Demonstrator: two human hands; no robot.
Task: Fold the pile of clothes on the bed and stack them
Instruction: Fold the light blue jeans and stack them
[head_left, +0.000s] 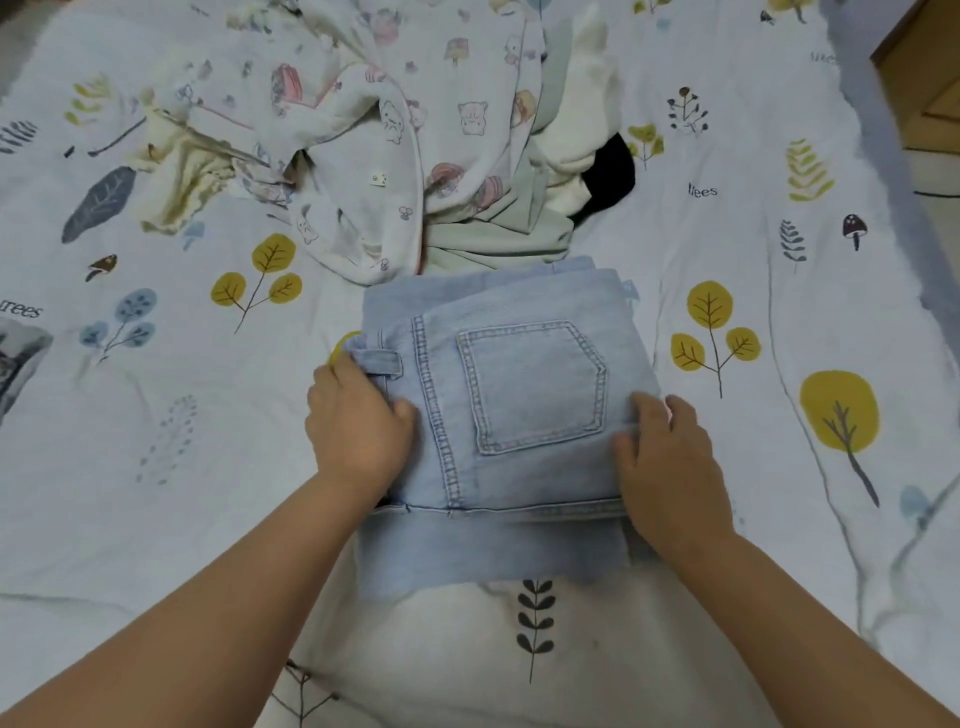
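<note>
A pair of light blue jeans (519, 415) lies folded into a thick rectangle in the middle of the bed, back pocket facing up. My left hand (358, 423) grips its left edge by the waistband, fingers tucked under the fold. My right hand (665, 457) holds the right edge, thumb on top. Behind the jeans is a loose pile of unfolded clothes: a white printed garment (395, 135), a pale green piece (498, 234), a cream one (176, 176), white fabric (582, 104) and something black (610, 174).
The bed is covered by a white sheet (156, 467) printed with yellow trees and leaves. Its right edge drops off at the far right, where a wooden piece of furniture (930, 78) stands. A grey printed item (15, 358) lies at the left edge.
</note>
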